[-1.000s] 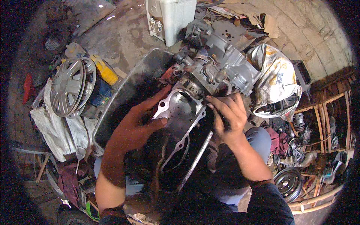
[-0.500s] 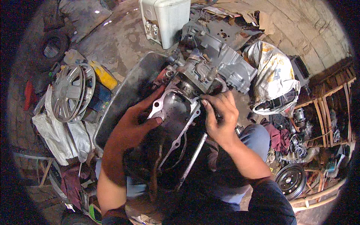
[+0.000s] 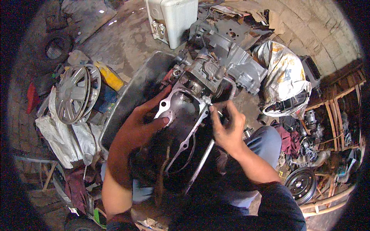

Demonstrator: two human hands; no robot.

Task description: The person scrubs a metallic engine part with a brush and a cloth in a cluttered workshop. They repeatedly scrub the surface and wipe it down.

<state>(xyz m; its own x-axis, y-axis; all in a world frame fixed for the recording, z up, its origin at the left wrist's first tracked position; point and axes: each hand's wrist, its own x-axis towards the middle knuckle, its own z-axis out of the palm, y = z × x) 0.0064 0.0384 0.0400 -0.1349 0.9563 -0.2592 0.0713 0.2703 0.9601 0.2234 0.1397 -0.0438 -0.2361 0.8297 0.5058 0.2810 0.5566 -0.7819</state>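
A dark metal housing (image 3: 181, 106) with a pale, drilled flange stands in front of me. My left hand (image 3: 144, 125) grips its left side, thumb laid on the inner face and fingers round the outside. My right hand (image 3: 230, 125) is pinched at the flange's upper right corner, beside a bolt hole; whatever sits between the fingertips is too small to make out. Just beyond the housing is a greasy mechanical assembly (image 3: 206, 71) with a round shaft part facing me. A pale metal rod (image 3: 201, 163) slants down below my right hand.
A black tub (image 3: 119, 109) lies under the work. A grey metal casing (image 3: 244, 69) sits beyond, near a white plastic box (image 3: 173, 23) and a white sack (image 3: 283, 73). Wheel covers (image 3: 73, 94) lie at left; a black wheel rim (image 3: 300, 184) is at right.
The right fingertips have shifted slightly down and away from the flange corner, uncovering a pale spot there. My left hand keeps its grip. The whole view has shifted a little.
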